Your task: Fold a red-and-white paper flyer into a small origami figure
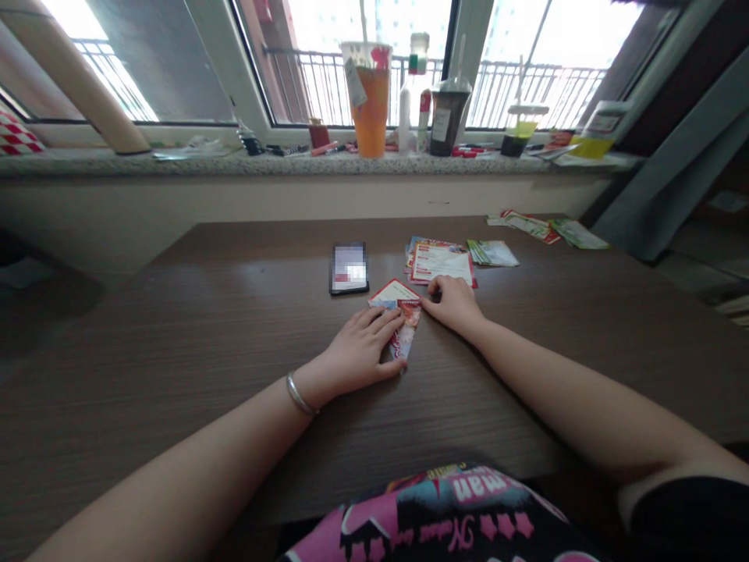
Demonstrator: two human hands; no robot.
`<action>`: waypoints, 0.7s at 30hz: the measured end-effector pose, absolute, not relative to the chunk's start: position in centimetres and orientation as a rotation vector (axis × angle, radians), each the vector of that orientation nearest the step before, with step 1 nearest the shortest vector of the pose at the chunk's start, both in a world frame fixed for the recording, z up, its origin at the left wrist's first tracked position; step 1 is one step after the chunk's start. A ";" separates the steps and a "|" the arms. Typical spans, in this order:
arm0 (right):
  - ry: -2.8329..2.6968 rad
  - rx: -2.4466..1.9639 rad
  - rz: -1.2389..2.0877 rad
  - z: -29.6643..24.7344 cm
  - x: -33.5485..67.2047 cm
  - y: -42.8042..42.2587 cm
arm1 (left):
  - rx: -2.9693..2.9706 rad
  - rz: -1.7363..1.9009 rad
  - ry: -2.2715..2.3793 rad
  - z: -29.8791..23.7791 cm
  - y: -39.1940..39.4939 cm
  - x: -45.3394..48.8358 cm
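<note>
A colourful printed leaflet, folded so that a white, red-edged triangle shows at its top, lies on the brown table in front of me. My left hand rests flat over its left part, fingers stretched out and thumb low near the bottom tip. At the leaflet's right corner is my right hand, its fingers curled in and the thumb side touching the paper's edge. Just beyond my right hand sits a pile of red-bordered leaflets. Part of the folded leaflet is hidden under my left fingers.
A phone lies beyond my left hand. Green leaflets lie right of the pile, with more paper strips at the far right edge. On the windowsill stand an orange drink cup, a dark cup and bottles.
</note>
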State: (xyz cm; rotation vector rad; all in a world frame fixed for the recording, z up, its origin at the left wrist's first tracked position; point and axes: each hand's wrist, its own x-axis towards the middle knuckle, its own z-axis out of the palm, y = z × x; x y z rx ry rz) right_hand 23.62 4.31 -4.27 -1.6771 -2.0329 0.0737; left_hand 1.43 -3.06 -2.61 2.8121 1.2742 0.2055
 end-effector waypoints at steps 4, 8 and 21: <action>-2.031 -1.688 0.127 -3.8 23.4 4.3 | 2.804 0.188 1.279 -2.4 -3.2 1.3; -2.021 -1.700 0.167 -3.6 23.4 4.0 | 2.798 0.158 1.292 -2.3 -3.3 1.4; -2.214 -1.556 0.253 -2.1 22.8 1.2 | 2.780 0.108 1.316 -2.0 -2.8 1.3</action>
